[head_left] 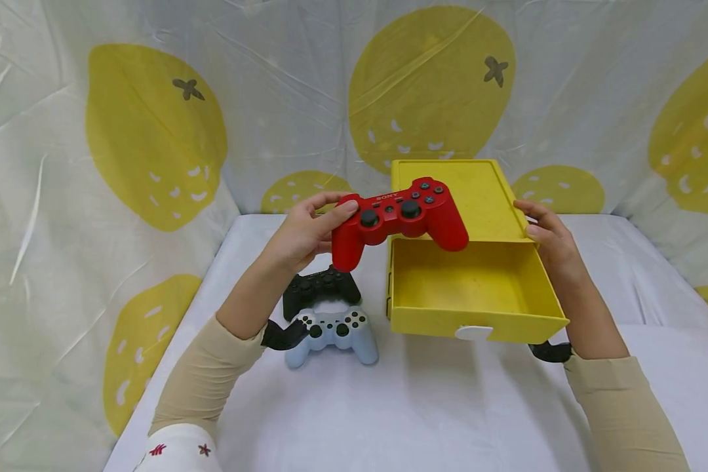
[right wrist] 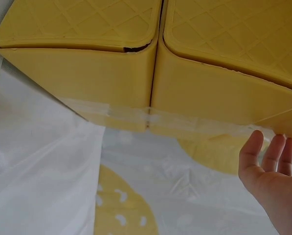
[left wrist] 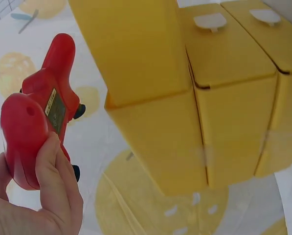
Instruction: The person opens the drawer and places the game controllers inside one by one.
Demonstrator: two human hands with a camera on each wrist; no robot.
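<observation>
Head view: left hand (head_left: 302, 234), fingers curled, pinches a red controller (head_left: 391, 225); right hand (head_left: 554, 242), fingers loosely extended, apparently steadies the yellow drawer unit (head_left: 486, 210) near the bench (head_left: 330, 419)'s far edge.

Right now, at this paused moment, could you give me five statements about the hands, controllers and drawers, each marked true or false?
1. The left hand holds the red Sony controller. True.
2. The black controller lies farther back than the light-blue controller. True.
3. The right hand grips the black controller. False: it touches the yellow drawer unit.
4. The unit's top drawer is pulled open. True.
5. The light-blue controller lies inside that drawer. False: it lies on the white-covered table.
</observation>
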